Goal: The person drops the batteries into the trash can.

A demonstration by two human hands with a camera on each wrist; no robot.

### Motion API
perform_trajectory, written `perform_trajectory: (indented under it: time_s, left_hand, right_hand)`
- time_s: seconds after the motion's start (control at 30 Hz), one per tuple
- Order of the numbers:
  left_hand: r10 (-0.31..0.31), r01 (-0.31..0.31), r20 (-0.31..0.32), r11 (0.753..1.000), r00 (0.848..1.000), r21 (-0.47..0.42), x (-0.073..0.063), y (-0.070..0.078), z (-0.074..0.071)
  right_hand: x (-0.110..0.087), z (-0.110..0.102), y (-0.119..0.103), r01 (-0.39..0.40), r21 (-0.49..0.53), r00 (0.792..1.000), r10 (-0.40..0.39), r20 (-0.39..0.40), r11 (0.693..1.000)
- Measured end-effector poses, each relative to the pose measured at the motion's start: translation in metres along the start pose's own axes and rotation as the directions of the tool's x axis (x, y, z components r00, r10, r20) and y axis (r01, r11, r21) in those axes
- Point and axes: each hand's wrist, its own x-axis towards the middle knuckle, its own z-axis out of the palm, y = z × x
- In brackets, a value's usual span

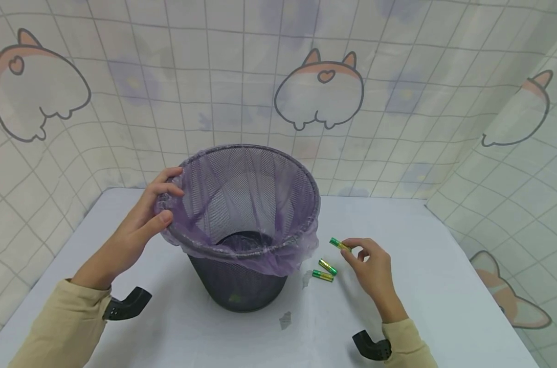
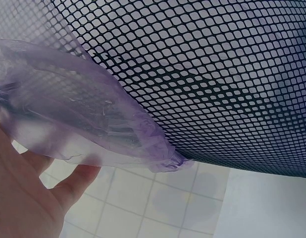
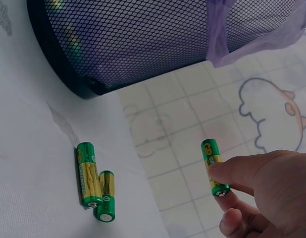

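A black mesh wastebasket (image 1: pixel 241 294) lined with a thin purple plastic bag (image 1: pixel 283 260) stands on the white table. My left hand (image 1: pixel 137 220) grips its bag-covered rim on the left side, thumb and fingers on the edge. In the left wrist view, the purple bag (image 2: pixel 93 119) hangs over the mesh beside the fingers. To the right of the basket, my right hand (image 1: pixel 370 266) pinches a green and yellow battery (image 3: pixel 210 156) between thumb and fingers, above the table. Two similar batteries (image 3: pixel 87 173) (image 3: pixel 107 196) lie side by side on the table below it.
Through the mesh low in the basket show blurred green-yellow patches (image 3: pixel 73 42). Grey worn marks (image 1: pixel 285 320) dot the white tabletop (image 1: pixel 444 286). A checked curtain (image 1: pixel 388 153) with cartoon animals surrounds the table at the back and sides. Each sleeve carries a black wrist mount (image 1: pixel 128 305).
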Motion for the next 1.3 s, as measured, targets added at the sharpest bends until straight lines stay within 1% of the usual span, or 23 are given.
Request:
perform_trajectory:
  time_s: [0.17,0.3,0.43,0.6,0.67,0.9,1.13,1.3]
  left_hand:
    - [-0.001,0.001,-0.008,1.000,1.000,-0.002,0.000,0.001,0.001]
    - [-0.005,0.005,-0.009,1.000,1.000,-0.001,0.000,0.001,0.001]
    - [0.005,-0.006,-0.021,1.000,1.000,-0.015,0.000,0.001,0.001]
    - [0.010,-0.010,-0.012,1.000,1.000,-0.012,0.000,-0.001,0.001]
    - [0.007,-0.007,-0.003,1.000,1.000,-0.006,0.000,-0.002,0.000]
    - [0.004,-0.004,-0.004,1.000,1.000,-0.011,0.000,-0.002,0.001]
    - [-0.003,0.003,0.001,1.000,1.000,0.003,-0.001,-0.001,0.000]
    - [0.002,-0.002,0.000,1.000,1.000,0.005,-0.001,-0.002,-0.001]
  right_hand:
    - [-0.001,-0.003,-0.003,0.011,0.006,1.000,-0.011,-0.012,1.000]
    - [-0.001,-0.004,-0.005,0.035,0.009,0.999,-0.035,-0.027,0.999]
    - [-0.001,-0.006,-0.008,0.043,0.004,0.998,-0.043,-0.047,0.999]
    - [-0.002,-0.009,-0.013,0.039,-0.006,0.997,-0.039,-0.060,0.999]
    - [-0.003,-0.011,-0.015,0.046,0.000,0.997,-0.046,-0.069,0.999]
    - [-0.002,-0.015,-0.024,0.077,0.015,0.992,-0.075,-0.101,0.997]
    - [-0.003,-0.020,-0.031,0.064,0.010,0.992,-0.062,-0.109,0.998]
    - [-0.003,-0.023,-0.035,0.072,0.024,0.990,-0.069,-0.121,0.997]
